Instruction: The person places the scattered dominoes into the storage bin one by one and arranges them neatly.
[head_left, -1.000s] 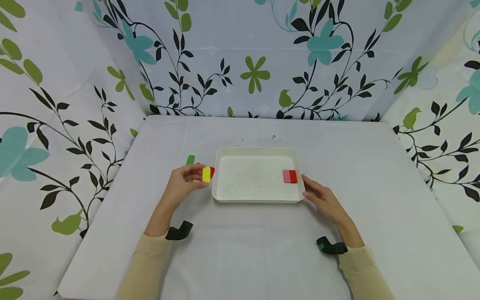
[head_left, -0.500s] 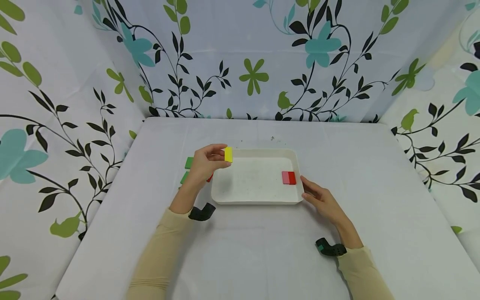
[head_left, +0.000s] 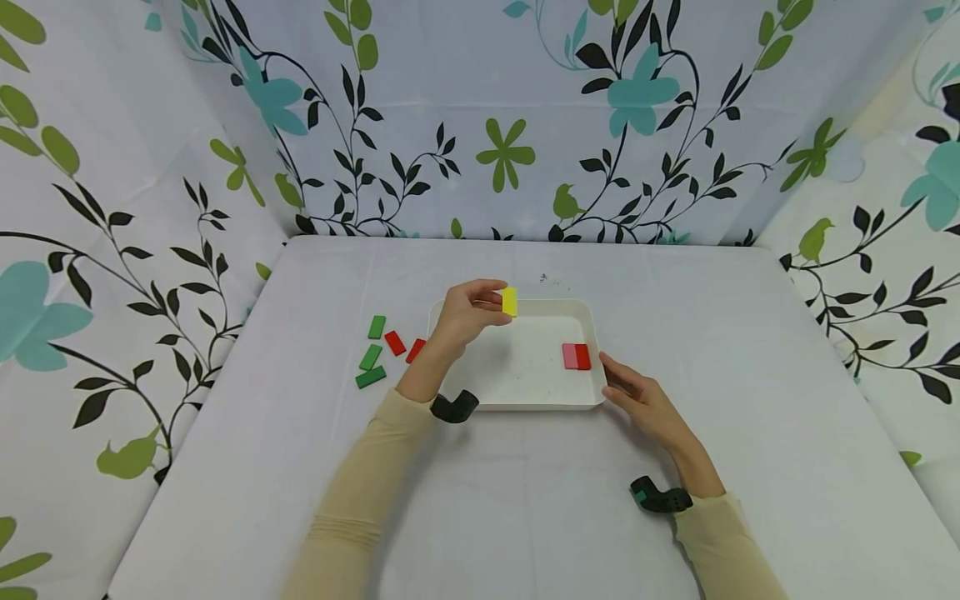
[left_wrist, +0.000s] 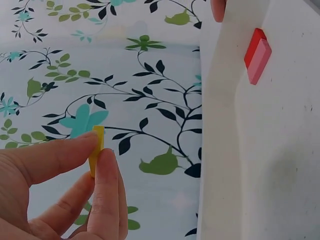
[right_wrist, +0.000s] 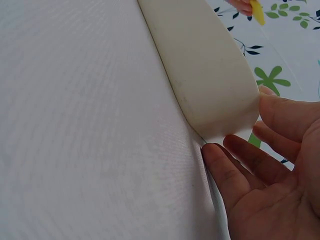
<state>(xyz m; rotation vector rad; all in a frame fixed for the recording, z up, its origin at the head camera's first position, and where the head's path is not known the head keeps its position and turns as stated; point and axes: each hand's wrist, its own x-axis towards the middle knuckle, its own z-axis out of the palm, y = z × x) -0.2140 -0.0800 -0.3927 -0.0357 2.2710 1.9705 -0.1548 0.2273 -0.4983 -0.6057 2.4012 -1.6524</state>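
Observation:
My left hand [head_left: 467, 313] pinches a yellow block [head_left: 510, 302] between thumb and fingertips, above the back part of a shallow white tray [head_left: 525, 390]. The left wrist view shows the yellow block [left_wrist: 99, 142] edge-on and upright. Inside the tray, near its right wall, a pink block [head_left: 570, 357] and a red block [head_left: 582, 357] lie side by side, touching. With relaxed fingers, my right hand [head_left: 645, 402] touches the outside of the tray's right end. Up close in the right wrist view, its fingertips [right_wrist: 212, 150] rest along the tray's outer wall [right_wrist: 210, 75].
Left of the tray, three green blocks, including one farthest back [head_left: 377, 327], and a red block [head_left: 395, 342] lie loose on the white-covered table [head_left: 525, 500]. Another red block [head_left: 416, 350] is partly behind the left forearm. Patterned cloth [head_left: 420, 67] surrounds the table.
My left hand has lifted the yellow block from the left side and carried it right, over the tray. The loose blocks are uncovered. My right hand stays at the tray's edge.

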